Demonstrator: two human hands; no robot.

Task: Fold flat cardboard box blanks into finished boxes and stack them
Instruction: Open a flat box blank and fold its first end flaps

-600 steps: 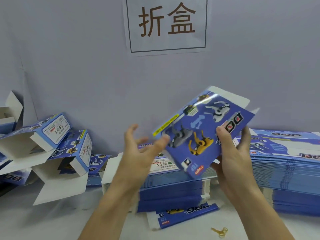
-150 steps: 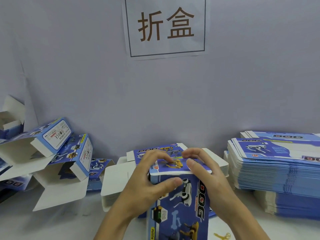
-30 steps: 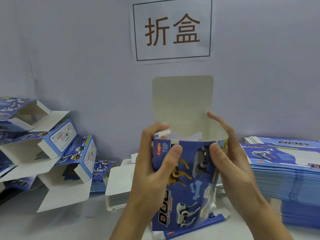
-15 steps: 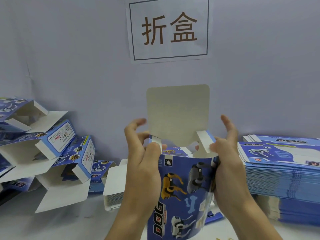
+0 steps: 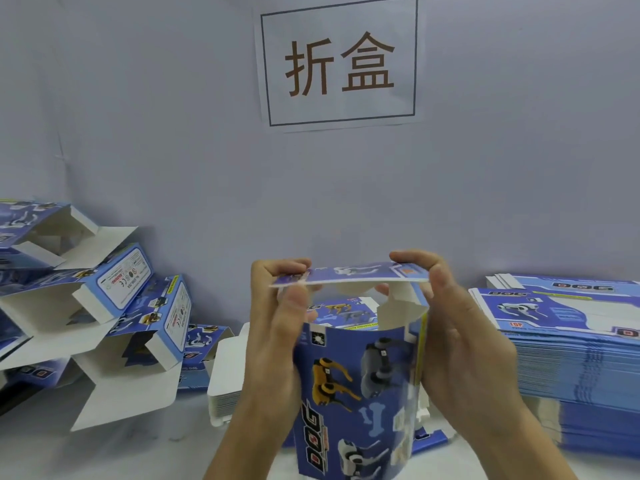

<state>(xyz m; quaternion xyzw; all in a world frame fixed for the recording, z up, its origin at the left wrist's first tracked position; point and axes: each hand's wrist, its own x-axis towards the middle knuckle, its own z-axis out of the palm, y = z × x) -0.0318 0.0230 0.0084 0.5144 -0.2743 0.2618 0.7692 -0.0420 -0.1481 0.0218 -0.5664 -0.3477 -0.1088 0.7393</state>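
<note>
Wall: I see a pale grey-blue wall [image 5: 138, 133] filling the upper part of my view, with the table meeting it at the back.
Sign: a white paper sign [image 5: 339, 60] is fixed to the wall, with two brown characters inside a dark frame line.
Table: a white tabletop [image 5: 138, 452] carries everything below.
Right stack: a tall stack of flat blanks [image 5: 571, 375], blue-printed, lies at my right, its top sheet showing a robot dog and "DOG" lettering.
Folded pile: the folded boxes [image 5: 104, 306] are heaped at my left against the wall, tilted on one another, several with white flaps hanging open.
Middle stack: a lower stack of blanks [image 5: 225, 382] sits behind my hands, mostly hidden by them.
Box in hand: I hold the box [image 5: 360, 386] upright in mid-air at centre, above the table, printed face toward me; its top flap [image 5: 349, 276] is bent down almost level over the open end, not yet tucked.
Left hand: my left hand [image 5: 277, 327] grips the box's left side, fingers curled over the flap's left corner, thumb pressing from below.
Right hand: my right hand [image 5: 460, 334] cups the right side, fingertips curled onto the flap's right corner.
</note>
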